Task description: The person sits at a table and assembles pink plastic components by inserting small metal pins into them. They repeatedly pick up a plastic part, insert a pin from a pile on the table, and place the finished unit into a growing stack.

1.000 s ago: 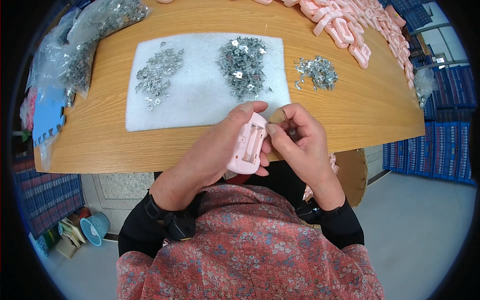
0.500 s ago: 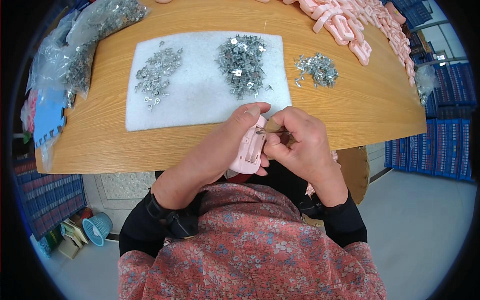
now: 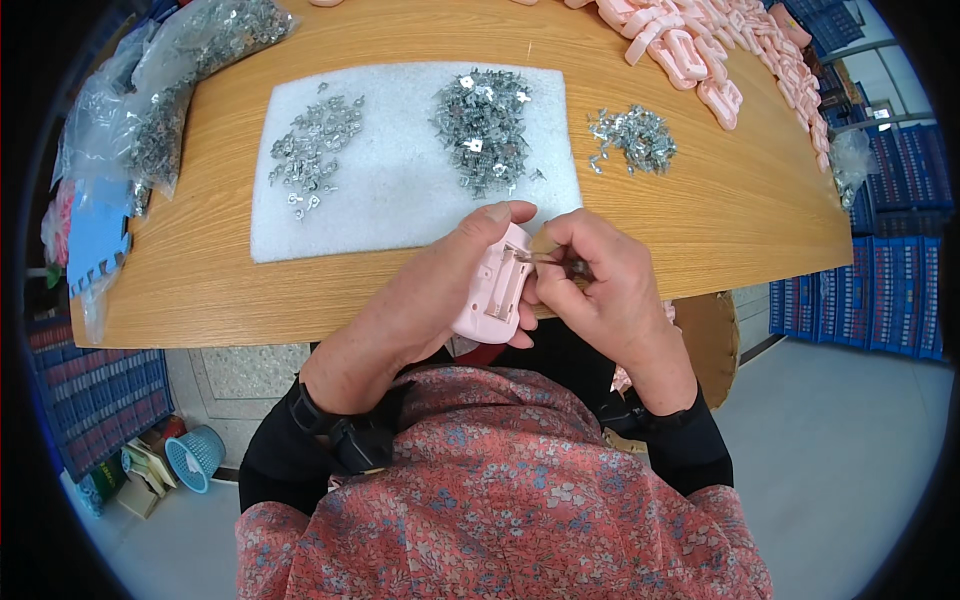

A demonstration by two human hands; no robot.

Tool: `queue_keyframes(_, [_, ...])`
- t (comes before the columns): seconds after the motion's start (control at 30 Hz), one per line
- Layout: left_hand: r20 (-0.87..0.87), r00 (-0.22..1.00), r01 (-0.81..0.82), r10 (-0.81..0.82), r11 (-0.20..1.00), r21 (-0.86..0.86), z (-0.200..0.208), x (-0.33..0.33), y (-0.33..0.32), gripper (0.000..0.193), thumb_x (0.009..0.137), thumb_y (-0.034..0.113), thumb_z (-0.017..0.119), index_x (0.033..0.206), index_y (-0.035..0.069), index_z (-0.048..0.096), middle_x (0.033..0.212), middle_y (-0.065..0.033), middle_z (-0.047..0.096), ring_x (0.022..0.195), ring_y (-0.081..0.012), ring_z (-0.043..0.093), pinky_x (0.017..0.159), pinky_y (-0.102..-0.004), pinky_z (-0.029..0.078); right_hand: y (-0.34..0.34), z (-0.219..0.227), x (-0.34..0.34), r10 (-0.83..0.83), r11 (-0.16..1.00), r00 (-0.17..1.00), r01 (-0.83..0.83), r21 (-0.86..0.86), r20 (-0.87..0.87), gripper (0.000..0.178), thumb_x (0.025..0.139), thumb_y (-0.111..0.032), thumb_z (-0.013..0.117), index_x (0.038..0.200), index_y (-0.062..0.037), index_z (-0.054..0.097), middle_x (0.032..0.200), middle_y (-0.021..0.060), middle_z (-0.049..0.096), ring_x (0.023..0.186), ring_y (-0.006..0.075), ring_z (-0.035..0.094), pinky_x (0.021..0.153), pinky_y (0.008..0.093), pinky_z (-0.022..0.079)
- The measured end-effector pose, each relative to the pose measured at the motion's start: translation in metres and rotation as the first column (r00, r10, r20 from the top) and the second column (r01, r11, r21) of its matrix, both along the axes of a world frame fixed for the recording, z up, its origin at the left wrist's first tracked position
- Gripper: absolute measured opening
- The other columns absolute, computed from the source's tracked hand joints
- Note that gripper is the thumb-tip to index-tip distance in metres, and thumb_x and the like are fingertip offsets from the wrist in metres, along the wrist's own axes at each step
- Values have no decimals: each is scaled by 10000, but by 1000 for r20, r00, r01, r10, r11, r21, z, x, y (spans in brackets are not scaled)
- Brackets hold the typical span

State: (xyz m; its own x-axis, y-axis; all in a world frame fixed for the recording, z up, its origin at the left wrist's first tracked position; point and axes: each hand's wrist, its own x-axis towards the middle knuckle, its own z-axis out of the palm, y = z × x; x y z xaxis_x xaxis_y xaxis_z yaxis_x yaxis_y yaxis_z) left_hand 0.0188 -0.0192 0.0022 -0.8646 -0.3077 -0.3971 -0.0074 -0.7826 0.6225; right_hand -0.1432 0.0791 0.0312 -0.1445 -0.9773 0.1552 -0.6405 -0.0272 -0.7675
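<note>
A pink plastic casing (image 3: 482, 318) with a long slot like a battery compartment rests in my left hand (image 3: 440, 265). My left thumb lies along its far side, and the fingertips come round beneath its right edge. Pinched in my right hand (image 3: 608, 285) is a slim metal tool (image 3: 548, 261), which looks like tweezers. Its tip is in the upper end of the slot; whether it grips a small part there I cannot tell. Beyond my hands, a white foam sheet (image 3: 400, 215) bears two heaps of metal pieces, a left heap (image 3: 318, 140) and a darker right heap (image 3: 483, 135).
Right of the foam, another pile of metal parts (image 3: 637, 140) lies on the wooden table (image 3: 700, 230). Many pink casings (image 3: 680, 58) are heaped at the far right. Clear bags of metal parts (image 3: 160, 120) stand at the left. A blue basket (image 3: 195, 458) sits on the floor.
The pink casing has tilted slightly and shifted a little left and down with my left hand. The tool's tip stays at the slot's upper end, and my right hand has barely moved.
</note>
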Motion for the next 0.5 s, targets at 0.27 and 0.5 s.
queue_keyframes(0.27, [-1,1000,3,-3,1000,-10,1,1,0,521,1076,404,255,1464,62,320,848,-125,638,661,-227,671,606,-371,605,1,-3,6,-141,984,928,93,151,345,166,878,-94,706,962,-2,597,778,72,600,659,125,611,599,277,499])
queue_keyframes(0.5, [-6,1000,-16,16,998,-55,-2,1,3,516,1072,404,277,1461,69,337,853,-118,637,673,-215,668,603,-369,606,4,-4,10,-164,983,936,130,127,311,106,872,-53,674,921,8,603,735,67,596,649,108,615,582,276,499])
